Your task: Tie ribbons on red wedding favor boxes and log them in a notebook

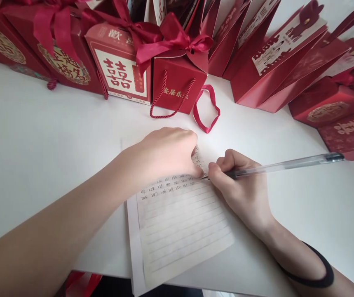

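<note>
A lined sheet of paper point(179, 231) lies on the white table point(41, 136), with rows of small handwritten numbers near its top. My left hand point(164, 152) rests on the upper part of the sheet, fingers curled down and pressed onto it. My right hand point(241, 185) is closed round a clear pen point(288, 165), whose tip touches the paper just right of my left fingertips. A black band point(315, 280) circles my right wrist.
Several red gift bags and boxes with ribbons and cord handles line the table's far edge, among them a box with a big bow point(177, 74) and flat bags point(275, 62) at the right. A red loop handle point(206, 109) lies on the table. The near table edge runs below the sheet.
</note>
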Demonstrator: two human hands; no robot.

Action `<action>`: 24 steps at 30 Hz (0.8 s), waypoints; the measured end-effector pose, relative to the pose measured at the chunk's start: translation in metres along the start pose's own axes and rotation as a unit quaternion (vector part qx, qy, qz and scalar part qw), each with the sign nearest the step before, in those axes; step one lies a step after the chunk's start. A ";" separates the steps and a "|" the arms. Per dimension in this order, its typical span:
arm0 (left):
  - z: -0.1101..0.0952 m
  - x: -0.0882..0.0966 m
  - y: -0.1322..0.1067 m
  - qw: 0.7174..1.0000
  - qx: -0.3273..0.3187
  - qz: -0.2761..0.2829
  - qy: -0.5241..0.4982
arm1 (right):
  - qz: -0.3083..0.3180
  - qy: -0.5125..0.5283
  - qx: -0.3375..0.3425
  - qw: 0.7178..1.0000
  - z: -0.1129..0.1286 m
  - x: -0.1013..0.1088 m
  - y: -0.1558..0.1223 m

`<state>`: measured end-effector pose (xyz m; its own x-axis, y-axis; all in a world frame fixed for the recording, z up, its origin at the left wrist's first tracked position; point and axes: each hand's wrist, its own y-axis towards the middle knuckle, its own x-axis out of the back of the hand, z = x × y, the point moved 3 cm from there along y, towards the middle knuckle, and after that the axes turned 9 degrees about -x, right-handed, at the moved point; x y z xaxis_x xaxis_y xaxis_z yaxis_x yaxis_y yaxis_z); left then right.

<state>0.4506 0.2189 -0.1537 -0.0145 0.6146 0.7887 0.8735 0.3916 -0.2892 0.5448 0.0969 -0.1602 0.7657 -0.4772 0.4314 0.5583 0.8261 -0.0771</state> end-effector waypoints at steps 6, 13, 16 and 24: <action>0.003 -0.003 0.002 0.999 0.009 0.004 -0.032 | 0.002 -0.061 0.017 0.998 0.001 0.000 0.000; 0.004 -0.005 0.003 0.999 0.020 0.000 -0.040 | -0.004 -0.085 0.019 0.996 0.004 -0.001 -0.001; 0.004 -0.005 0.002 0.999 0.022 -0.002 -0.038 | -0.013 -0.089 0.020 0.996 0.005 -0.001 -0.001; 0.004 -0.005 0.002 0.998 0.035 -0.007 -0.046 | -0.009 -0.075 0.017 0.997 0.005 0.000 -0.002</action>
<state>0.4499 0.2195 -0.1604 -0.0742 0.6679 0.7406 0.8363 0.4462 -0.3186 0.5422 0.0967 -0.1555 0.6978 -0.4432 0.5627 0.5578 0.8291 -0.0387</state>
